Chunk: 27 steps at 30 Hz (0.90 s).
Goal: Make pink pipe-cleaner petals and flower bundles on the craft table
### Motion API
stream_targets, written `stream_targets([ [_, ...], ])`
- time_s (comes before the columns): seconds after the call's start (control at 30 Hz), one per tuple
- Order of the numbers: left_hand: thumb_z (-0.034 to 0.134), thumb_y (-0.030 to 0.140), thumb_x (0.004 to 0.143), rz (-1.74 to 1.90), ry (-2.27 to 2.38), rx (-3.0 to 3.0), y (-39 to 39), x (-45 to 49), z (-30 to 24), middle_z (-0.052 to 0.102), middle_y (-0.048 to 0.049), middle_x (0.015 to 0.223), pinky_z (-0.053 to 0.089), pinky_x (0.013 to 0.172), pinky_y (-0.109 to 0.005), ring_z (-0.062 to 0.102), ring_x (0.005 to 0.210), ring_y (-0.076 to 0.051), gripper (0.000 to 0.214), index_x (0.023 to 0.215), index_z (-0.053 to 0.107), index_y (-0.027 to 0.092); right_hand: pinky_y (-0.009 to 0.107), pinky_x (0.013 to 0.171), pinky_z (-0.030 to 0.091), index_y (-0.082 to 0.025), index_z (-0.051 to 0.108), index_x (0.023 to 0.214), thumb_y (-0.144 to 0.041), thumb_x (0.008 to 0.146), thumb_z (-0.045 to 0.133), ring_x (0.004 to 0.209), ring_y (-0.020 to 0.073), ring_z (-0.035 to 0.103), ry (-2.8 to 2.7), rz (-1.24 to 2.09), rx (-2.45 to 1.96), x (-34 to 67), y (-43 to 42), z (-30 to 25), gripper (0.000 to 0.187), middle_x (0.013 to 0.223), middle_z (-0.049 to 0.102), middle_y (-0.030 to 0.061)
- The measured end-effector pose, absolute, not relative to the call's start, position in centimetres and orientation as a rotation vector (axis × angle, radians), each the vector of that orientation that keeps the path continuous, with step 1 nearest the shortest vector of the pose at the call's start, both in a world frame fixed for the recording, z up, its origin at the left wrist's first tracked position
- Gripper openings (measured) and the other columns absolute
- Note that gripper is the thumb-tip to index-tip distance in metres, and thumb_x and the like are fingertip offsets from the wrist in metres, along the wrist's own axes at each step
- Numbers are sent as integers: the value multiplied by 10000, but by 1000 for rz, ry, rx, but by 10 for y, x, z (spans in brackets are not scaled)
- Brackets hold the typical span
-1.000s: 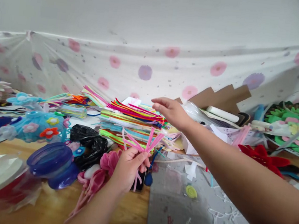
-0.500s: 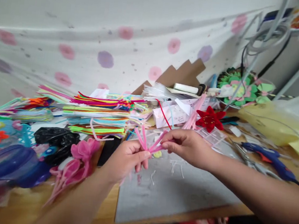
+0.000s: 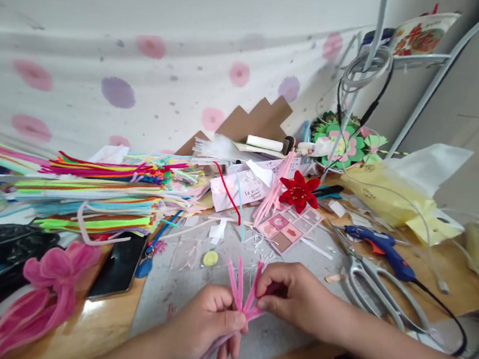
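Observation:
A bundle of pink pipe cleaners (image 3: pixel 238 279) fans out upward from my left hand (image 3: pixel 218 320), which pinches it at the middle between thumb and fingers. Their lower ends hang below that fist. To the right, my right hand (image 3: pixel 291 296) has thumb and forefinger closed on the strands leaning its way. Both hands are held above the grey mat (image 3: pixel 193 294) near the table's front edge. Beyond them lie a round yellow piece (image 3: pixel 210 258) and a makeup palette (image 3: pixel 289 230).
Scissors (image 3: pixel 378 285) and a blue glue gun (image 3: pixel 386 249) lie to the right. A red flower (image 3: pixel 298 191) is at the back. Bundles of coloured pipe cleaners (image 3: pixel 92 192), a black phone (image 3: pixel 119 267) and pink fuzzy flowers (image 3: pixel 55 280) fill the left side.
The view has turned to the right, so the table's things sit further left. Both hands appear lower in the picture, still gripping the pink pipe cleaners.

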State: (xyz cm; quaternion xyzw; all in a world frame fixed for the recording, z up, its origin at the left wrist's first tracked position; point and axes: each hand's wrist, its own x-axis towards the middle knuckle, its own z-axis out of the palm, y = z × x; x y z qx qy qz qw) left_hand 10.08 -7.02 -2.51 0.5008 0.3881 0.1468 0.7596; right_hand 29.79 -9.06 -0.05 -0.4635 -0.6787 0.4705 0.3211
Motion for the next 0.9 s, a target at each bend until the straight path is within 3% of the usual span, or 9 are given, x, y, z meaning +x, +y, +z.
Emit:
stream_targets([
  [0.3,602,435,681,392,909,1142,-70,88,-19,529,25,423,268,324,-154,402,325,-51,286,651,551,155,210,603,406,-172,659,731,-209,803,606,637,111,554,-2131,801,-1176,284,-82,2,96,684,639,14],
  [0.43,586,469,683,374,908,1173,-70,88,-20,531,20,437,285,336,-160,402,332,-53,319,659,546,154,236,671,390,-183,641,735,-210,886,492,707,124,557,-2357,647,-1068,283,-81,8,213,707,647,17],
  [0.6,562,514,696,362,903,1221,-67,87,-23,526,28,452,303,350,-156,419,347,-54,354,679,530,162,269,692,369,-180,581,760,-188,907,430,687,129,521,-2486,412,-992,277,-86,10,211,744,640,13],
  [0.77,574,466,680,379,900,1193,-64,88,-21,497,39,404,283,333,-160,401,327,-58,303,643,518,170,299,647,352,-182,551,758,-179,917,374,683,160,462,-2514,108,-989,274,-82,7,237,759,615,36],
  [0.9,555,394,686,481,909,1114,-66,90,-20,497,31,391,251,324,-169,377,310,-54,242,610,536,165,312,662,377,-196,556,772,-172,918,374,704,169,490,-2491,119,-938,274,-77,4,235,762,617,43],
])
